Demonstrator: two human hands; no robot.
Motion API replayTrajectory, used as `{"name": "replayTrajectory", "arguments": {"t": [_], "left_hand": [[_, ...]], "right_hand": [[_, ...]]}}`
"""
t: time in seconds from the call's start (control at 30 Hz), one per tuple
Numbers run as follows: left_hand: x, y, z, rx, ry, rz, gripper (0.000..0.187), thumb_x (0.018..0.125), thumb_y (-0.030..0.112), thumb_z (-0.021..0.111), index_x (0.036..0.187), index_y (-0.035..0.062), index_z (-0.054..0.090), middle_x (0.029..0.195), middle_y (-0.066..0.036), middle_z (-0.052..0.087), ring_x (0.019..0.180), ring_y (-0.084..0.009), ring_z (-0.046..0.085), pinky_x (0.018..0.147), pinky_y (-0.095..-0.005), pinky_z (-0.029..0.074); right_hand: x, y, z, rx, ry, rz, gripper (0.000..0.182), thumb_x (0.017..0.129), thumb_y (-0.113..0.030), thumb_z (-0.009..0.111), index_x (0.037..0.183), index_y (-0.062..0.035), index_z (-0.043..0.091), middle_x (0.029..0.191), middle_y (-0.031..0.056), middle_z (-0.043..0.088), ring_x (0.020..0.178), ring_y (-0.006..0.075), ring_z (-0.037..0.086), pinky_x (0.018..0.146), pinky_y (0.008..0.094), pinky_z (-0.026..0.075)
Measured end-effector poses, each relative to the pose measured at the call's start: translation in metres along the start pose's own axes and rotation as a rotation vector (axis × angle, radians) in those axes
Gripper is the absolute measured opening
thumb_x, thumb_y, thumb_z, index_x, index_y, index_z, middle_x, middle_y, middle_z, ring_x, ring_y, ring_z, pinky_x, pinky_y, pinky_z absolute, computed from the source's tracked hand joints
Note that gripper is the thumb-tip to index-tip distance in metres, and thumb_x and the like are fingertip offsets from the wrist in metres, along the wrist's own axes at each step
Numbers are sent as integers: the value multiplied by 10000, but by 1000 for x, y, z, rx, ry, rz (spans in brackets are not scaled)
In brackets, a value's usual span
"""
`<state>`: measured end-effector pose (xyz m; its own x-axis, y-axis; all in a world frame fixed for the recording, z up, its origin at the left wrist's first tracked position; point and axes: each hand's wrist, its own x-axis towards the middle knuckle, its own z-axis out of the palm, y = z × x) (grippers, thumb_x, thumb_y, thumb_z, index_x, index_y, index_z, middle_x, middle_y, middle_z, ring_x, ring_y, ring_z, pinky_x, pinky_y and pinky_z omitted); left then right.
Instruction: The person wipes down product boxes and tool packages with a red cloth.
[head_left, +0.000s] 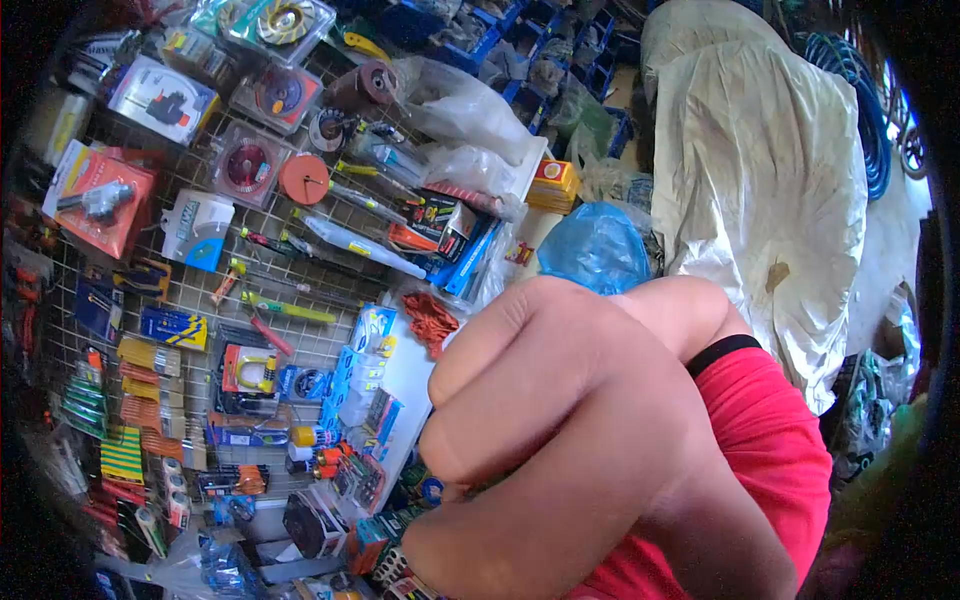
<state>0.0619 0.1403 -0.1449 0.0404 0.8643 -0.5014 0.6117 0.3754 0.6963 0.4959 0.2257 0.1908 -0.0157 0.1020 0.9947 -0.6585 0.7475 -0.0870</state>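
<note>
My right hand (pixel 560 400), as far as I can tell which one it is, fills the lower middle of the head view, very close to the camera. Its fingers are curled in, with the thumb side low. What they hold, if anything, is hidden. Behind it a bare arm (pixel 685 305) comes out of a red sleeve (pixel 765 430) with a black cuff; where that arm ends is covered. My left hand does not show. Just past the curled fingers lies a dark red bundle (pixel 430 322) beside a white ledge (pixel 408 385).
A wire grid (pixel 190 280) at the left is hung with packaged tools, brushes and discs. Beyond are a blue plastic bag (pixel 595 245), yellow boxes (pixel 553 185) and blue bins (pixel 465 45). At the right hang a pale cloth cover (pixel 755 170) and a coiled blue hose (pixel 865 120).
</note>
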Motion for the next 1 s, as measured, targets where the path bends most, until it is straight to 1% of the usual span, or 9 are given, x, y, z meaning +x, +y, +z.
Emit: {"name": "replayTrajectory", "arguments": {"t": [0.17,0.37,0.43,0.5,0.57,0.63,0.87,0.9,1.0], "left_hand": [[-20,-31,19,-99,92,-48,476,995,278,611,1413,84,491,1120,-63,648,985,-149,590,819,-295,492],[-23,-66,34,-168,172,-85,471,998,285,610,1409,87,494,1123,-64,647,992,-149,589,817,-295,493],[-25,-79,29,-170,205,-95,469,999,287,610,1408,88,495,1124,-64,647,994,-148,589,817,-295,493],[-22,-87,23,-166,239,-94,467,1000,289,610,1406,89,496,1125,-64,647,996,-148,588,816,-295,493],[-14,-90,20,-218,330,-17,445,983,226,640,1379,63,519,984,-25,632,888,-107,568,801,-253,474],[-20,-58,7,-262,392,-46,416,991,153,592,1381,33,508,1199,-113,657,1116,-171,609,966,-319,477],[-7,-73,-17,-232,422,67,395,982,148,591,1354,28,533,1160,-125,672,1069,-212,657,954,-326,505],[-4,-76,-21,-253,461,60,395,982,148,591,1354,28,533,1160,-125,672,1069,-212,657,954,-326,505],[-2,-60,-29,-279,406,45,417,978,219,609,1349,39,546,1191,-129,678,1088,-231,656,954,-355,508]], "right_hand": [[-58,-37,26,141,-18,122,292,789,-251,809,880,-74,594,825,83,619,644,262,613,527,364,460],[-16,67,61,251,-27,252,310,785,-268,807,876,-80,578,845,86,616,694,278,643,557,372,485],[-28,114,83,213,114,240,337,804,-325,797,880,-79,580,835,79,601,749,291,634,624,367,491],[-63,180,99,39,-28,430,294,848,-330,762,842,-75,614,847,100,612,791,307,618,706,396,483],[-117,243,117,-45,-227,777,306,844,-273,786,831,-20,616,768,119,620,707,264,605,663,380,467],[-174,292,131,-233,-433,951,323,854,-333,744,805,-24,666,747,165,663,701,336,643,663,430,483],[-255,351,153,-627,-908,1236,224,890,-259,613,927,-70,729,936,190,722,902,360,709,799,497,540],[-256,358,155,-667,-959,1261,177,885,-278,601,892,-140,711,915,165,715,883,357,699,763,482,541],[-285,375,156,-750,-1067,1105,189,811,-297,688,954,-173,688,1016,133,688,1021,314,650,815,460,544]]}}
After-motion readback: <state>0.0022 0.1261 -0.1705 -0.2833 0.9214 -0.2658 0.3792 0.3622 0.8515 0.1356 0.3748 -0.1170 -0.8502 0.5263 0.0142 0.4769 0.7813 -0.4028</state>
